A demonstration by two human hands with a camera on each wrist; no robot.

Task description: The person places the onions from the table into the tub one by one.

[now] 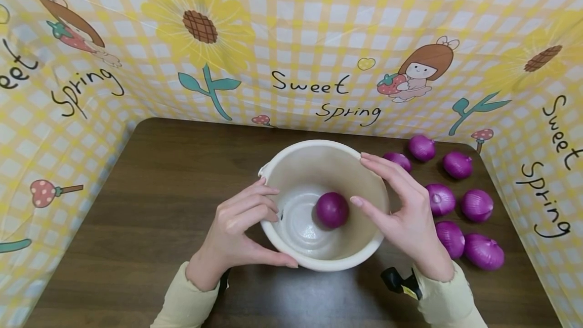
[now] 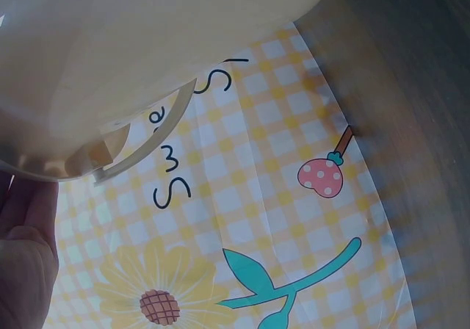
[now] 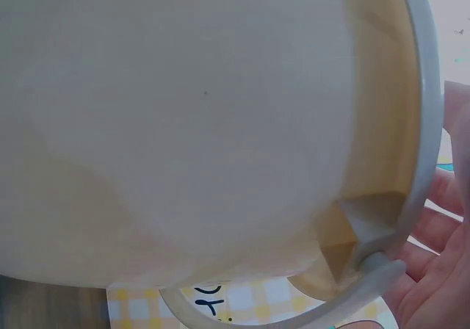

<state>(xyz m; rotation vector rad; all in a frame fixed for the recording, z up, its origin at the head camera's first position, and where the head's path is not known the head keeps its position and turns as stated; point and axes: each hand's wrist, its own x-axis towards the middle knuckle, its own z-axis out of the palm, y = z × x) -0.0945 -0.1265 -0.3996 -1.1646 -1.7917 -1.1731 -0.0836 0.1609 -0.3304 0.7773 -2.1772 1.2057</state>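
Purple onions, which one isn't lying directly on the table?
The lone onion inside the off-white bucket, between the left hand and right hand; the seven other visible onions lie on the table, to its right.

Before you: onions, eight in all, with seven loose onions (image 1: 477, 205) on the table and one purple onion (image 1: 333, 210) in the bucket (image 1: 319, 264). Buckets, one. Tables (image 1: 173, 191), one. Your hands, two: one left hand (image 1: 241, 227), one right hand (image 1: 405, 211). Your sleeves (image 1: 448, 297), two.
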